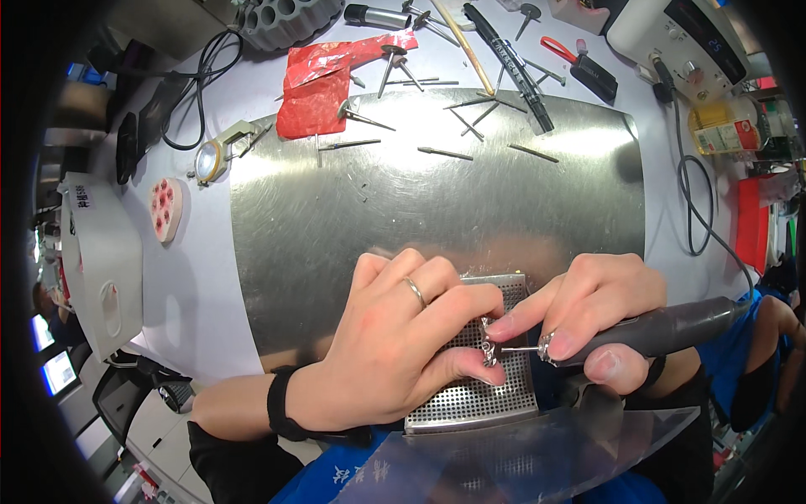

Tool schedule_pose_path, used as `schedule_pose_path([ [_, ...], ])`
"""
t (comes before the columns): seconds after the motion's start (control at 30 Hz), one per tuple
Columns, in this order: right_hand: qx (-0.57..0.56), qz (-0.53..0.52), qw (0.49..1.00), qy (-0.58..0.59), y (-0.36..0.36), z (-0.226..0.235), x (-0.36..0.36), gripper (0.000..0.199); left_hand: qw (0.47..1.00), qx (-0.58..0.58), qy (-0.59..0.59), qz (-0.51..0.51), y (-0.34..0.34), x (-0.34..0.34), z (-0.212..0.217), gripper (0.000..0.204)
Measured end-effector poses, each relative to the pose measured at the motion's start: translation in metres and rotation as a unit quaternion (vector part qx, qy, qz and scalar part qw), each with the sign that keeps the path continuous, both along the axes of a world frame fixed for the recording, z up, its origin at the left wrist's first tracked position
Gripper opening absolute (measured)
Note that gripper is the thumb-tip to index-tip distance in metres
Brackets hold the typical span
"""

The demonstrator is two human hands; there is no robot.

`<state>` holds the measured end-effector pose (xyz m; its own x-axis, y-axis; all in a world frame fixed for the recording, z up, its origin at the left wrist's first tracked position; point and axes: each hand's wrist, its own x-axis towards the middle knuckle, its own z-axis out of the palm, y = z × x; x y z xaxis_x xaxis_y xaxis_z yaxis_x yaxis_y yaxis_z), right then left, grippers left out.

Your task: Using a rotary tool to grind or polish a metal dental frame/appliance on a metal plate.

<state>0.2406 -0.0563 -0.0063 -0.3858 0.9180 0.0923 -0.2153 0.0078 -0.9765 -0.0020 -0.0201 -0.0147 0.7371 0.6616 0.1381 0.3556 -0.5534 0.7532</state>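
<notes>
Between the thumb and forefinger of my left hand [403,336] is a small shiny metal piece [489,349] with an irregular, lacy outline. My right hand [596,315] is wrapped round a dark grey rotary handpiece [672,329], whose thin bur [519,349] points left and reaches the metal piece; whether it touches cannot be made out. The right forefinger stretches toward the piece, close to the left fingertips. Both hands are over a perforated metal grille [474,412] at the near edge of the table. A ring and a black wristband are on my left arm.
A metal sheet [420,202] covers the table's middle. Beyond it lie loose burs [445,153], a red wrapper [312,101] and a black marker [508,67]. A dental cast [166,210] and a dial gauge [210,160] are left. The handpiece cord [714,227] runs to a control box [684,42]. A clear shield [537,458] crosses the lower foreground.
</notes>
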Motion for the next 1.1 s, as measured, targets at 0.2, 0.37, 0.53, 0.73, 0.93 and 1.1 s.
schedule_pose_path([
  [0.2,0.004,-0.015,1.0,0.006,-0.001,-0.001,-0.001,0.022,0.997,-0.004,-0.079,-0.012,0.002,0.002,-0.008,0.046],
  [0.37,0.013,-0.021,1.0,0.016,0.001,-0.005,0.0,0.021,0.998,-0.006,-0.067,-0.019,0.003,0.002,-0.007,0.044],
  [0.53,0.026,0.031,0.999,0.004,0.005,-0.001,0.001,0.016,0.998,0.015,-0.039,-0.047,0.004,-0.002,-0.006,0.049],
  [0.73,0.045,0.03,0.998,0.009,0.006,-0.005,-0.002,0.016,0.997,0.011,-0.041,-0.061,0.005,-0.001,-0.008,0.037],
  [0.93,0.018,0.053,0.998,0.008,0.008,-0.005,-0.001,0.015,0.996,0.013,-0.05,-0.074,0.006,0.0,-0.007,0.035],
  [1.1,0.02,0.057,0.998,0.014,0.008,-0.008,-0.001,0.015,0.996,0.01,-0.053,-0.072,0.004,0.0,-0.008,0.033],
])
